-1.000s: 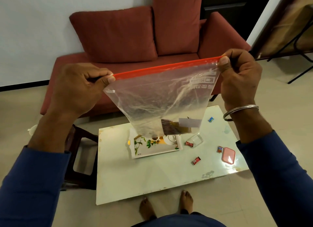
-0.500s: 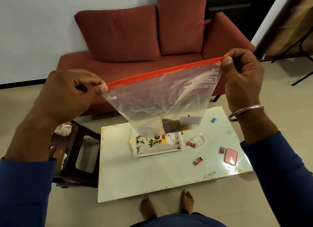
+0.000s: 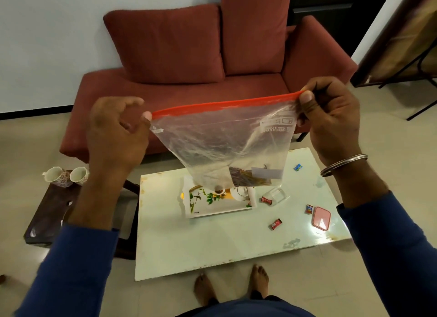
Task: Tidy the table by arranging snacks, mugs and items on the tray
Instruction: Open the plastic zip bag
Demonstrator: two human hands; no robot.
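A red sofa [image 3: 189, 85] with 2 back cushions stands against a pale wall [image 3: 47, 45], beyond the raised hands. Beige floor tiles [image 3: 390, 132] spread beneath. A low white table [image 3: 212, 245] sits below the hands, its glossy top catching light. A dark wooden stool [image 3: 47, 217] stands under the left forearm. A dark folding frame [image 3: 413, 64] leans past the right hand.

A clear plastic bag [image 3: 222, 144] with a red zip top hangs up in the air, with something dark and a white paper at its bottom. Under it, a white tray [image 3: 220, 203] with leaf pictures lies flat on the table. Small snacks [image 3: 276, 223] lie scattered to its right. Two flowery mugs [image 3: 67, 176] stand on a dark stool, well apart from the tray.
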